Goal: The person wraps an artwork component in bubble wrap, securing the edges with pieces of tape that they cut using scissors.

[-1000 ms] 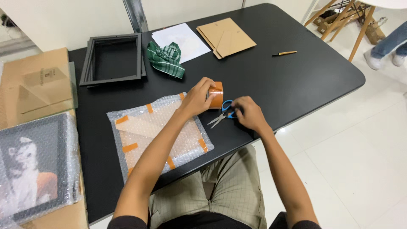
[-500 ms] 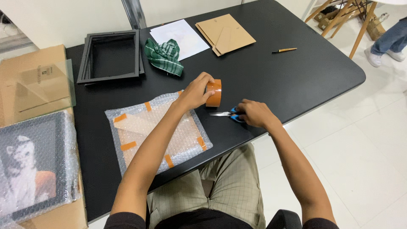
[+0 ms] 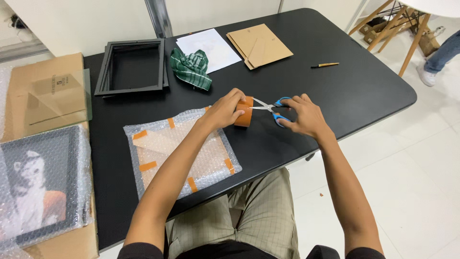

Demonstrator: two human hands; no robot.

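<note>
My left hand (image 3: 225, 108) grips a roll of orange-brown tape (image 3: 245, 112) standing on edge on the black table (image 3: 354, 86). My right hand (image 3: 303, 114) holds blue-handled scissors (image 3: 271, 107), their blades open and pointing left at the roll. Just left of the roll lies a flat package wrapped in bubble wrap (image 3: 181, 153), fastened with several orange tape strips.
An empty black picture frame (image 3: 131, 67), a green striped cloth (image 3: 191, 68), a white sheet (image 3: 209, 45), brown envelopes (image 3: 258, 45) and a pencil (image 3: 325, 64) lie farther back. Cardboard (image 3: 43, 91) and a bubble-wrapped framed picture (image 3: 36, 187) sit at left. Wooden stool legs (image 3: 397, 24) stand at right.
My right hand has lifted the scissors from the table and brought them up to the tape roll with blades open. My left hand keeps hold of the roll.
</note>
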